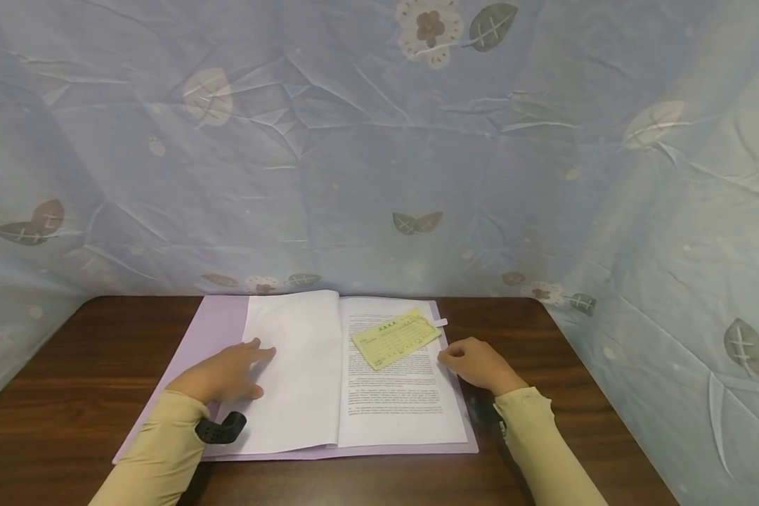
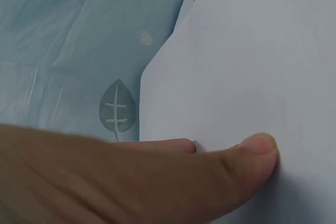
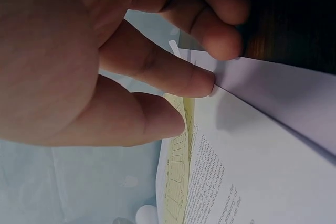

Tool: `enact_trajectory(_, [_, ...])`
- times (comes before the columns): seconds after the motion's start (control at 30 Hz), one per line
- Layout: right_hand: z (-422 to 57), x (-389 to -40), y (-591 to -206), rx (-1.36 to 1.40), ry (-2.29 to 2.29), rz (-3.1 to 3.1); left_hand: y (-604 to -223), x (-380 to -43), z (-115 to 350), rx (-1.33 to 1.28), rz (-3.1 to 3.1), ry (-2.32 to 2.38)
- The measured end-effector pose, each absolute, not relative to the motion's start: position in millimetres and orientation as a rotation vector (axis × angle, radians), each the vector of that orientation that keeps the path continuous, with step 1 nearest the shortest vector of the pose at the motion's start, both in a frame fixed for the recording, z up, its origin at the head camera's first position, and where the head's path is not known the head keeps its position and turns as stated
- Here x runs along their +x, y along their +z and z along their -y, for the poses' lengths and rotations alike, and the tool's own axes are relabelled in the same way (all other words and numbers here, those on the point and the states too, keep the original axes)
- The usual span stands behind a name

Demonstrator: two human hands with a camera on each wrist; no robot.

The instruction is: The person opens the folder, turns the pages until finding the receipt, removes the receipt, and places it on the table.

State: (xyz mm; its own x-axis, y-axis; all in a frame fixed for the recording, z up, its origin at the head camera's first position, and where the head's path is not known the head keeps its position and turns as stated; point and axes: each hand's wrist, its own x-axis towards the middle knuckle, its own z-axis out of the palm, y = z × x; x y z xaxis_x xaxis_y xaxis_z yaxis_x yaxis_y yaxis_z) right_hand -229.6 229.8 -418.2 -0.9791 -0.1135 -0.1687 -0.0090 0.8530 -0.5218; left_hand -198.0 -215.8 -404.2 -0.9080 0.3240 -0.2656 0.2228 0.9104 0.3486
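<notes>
An open lilac folder (image 1: pixel 224 309) lies on the table with a stack of paper sheets inside, turned like a book. My left hand (image 1: pixel 228 372) rests on the blank left page (image 1: pixel 297 379), fingers spread; in the left wrist view its thumb (image 2: pixel 257 148) lies against the white paper. At the outer edge of the printed right page (image 1: pixel 392 407) is my right hand (image 1: pixel 479 362). Its index fingertip (image 3: pixel 202 82) meets the page edge, with the thumb apart from it. A yellow printed slip (image 1: pixel 397 339) lies slanted across the upper part of that page.
A small white tab (image 1: pixel 440 322) sticks out past the right page's edge. The dark wooden table (image 1: pixel 563 400) extends on both sides of the folder. A bluish curtain (image 1: pixel 354 176) with leaf prints hangs behind the table and along its sides. A black strap (image 1: pixel 221 429) sits at the left wrist.
</notes>
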Motion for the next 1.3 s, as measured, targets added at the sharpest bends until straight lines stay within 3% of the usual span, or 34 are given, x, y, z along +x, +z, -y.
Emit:
enact_trajectory(0.8, [-232.1,-234.6,-420.4,-0.145,-0.83,-2.886,-402.5,-193.2,207.8,0.328,-2.773,0.509])
enact_trajectory(1.3, [-235.1,-270.0,-417.4,-0.165,-1.03,-2.974,-403.5,-192.1,207.6,0.309,-2.76,0.503])
